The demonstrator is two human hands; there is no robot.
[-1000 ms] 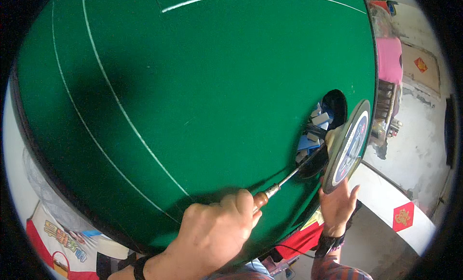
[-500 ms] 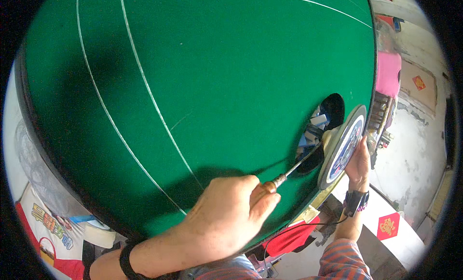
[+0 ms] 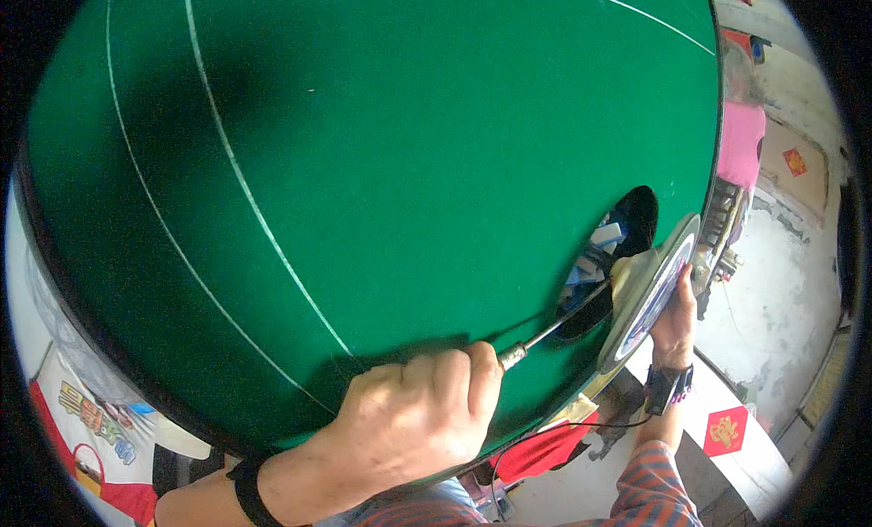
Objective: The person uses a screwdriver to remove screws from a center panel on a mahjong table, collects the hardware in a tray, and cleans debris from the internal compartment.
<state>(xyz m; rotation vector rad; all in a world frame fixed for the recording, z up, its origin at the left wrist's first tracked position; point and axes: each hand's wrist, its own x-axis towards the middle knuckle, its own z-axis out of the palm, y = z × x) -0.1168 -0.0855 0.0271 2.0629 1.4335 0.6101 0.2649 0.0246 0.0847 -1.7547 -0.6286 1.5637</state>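
My left hand is closed round the handle of a screwdriver with a thin metal shaft. Its tip meets the pale inner side of a round lid, which has a grey rim and a dark printed face. The lid stands on edge, tilted, by the right side of a dark hole in the green felt tabletop. With fingers bent behind its outer face, my right hand supports the lid. Several blue and white blocks lie inside the hole.
White curved lines cross the felt. A black edge bounds the tabletop. Below it, a thin black cable runs to my right wrist, past a red cloth. A pink cloth hangs at the far right.
My left fist has turned, its knuckles now on top, and shifted slightly left. The screwdriver's tip stays at the lid. Lid and right hand are nearly where they were; the view has shifted a little.
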